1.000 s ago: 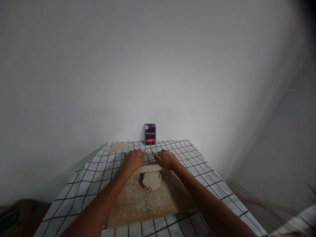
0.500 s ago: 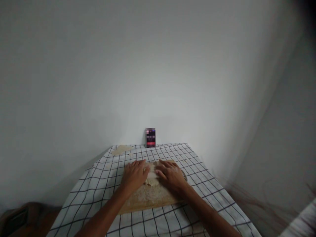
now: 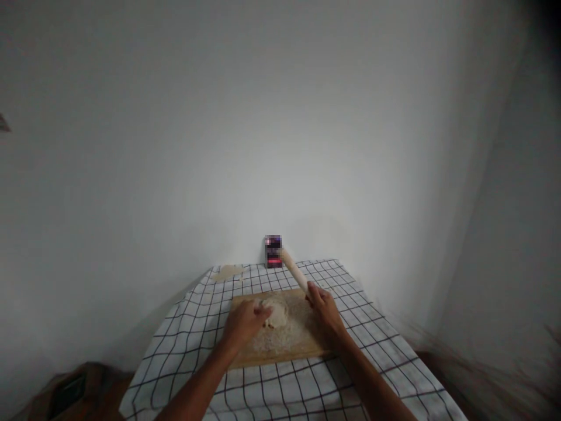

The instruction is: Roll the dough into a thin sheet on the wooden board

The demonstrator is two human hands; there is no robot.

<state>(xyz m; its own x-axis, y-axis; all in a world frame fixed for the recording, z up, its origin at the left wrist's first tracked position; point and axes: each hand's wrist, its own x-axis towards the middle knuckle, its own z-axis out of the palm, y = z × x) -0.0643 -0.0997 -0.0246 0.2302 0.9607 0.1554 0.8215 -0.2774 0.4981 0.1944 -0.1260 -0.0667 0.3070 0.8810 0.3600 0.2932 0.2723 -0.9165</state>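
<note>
1. The right hand [image 3: 323, 304] is gripping the pin [image 3: 294, 271] near one end; the pin is slanting away, leftward of that hand.
2. The left hand [image 3: 246, 320] is touching the dough [image 3: 279, 314]; I cannot tell whether it is pinching.
3. The dough is lying just right of the left hand, on the board [image 3: 302, 342].
4. Beyond the left hand, a pale sheet [image 3: 228, 272] is lying on the cloth [image 3: 263, 390].

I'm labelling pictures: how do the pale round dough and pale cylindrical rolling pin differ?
The pale round dough is squat; the pale cylindrical rolling pin is long and slim. The dough lies on the tan wooden board; the right hand holds the pin tilted. Both look pale.
</note>
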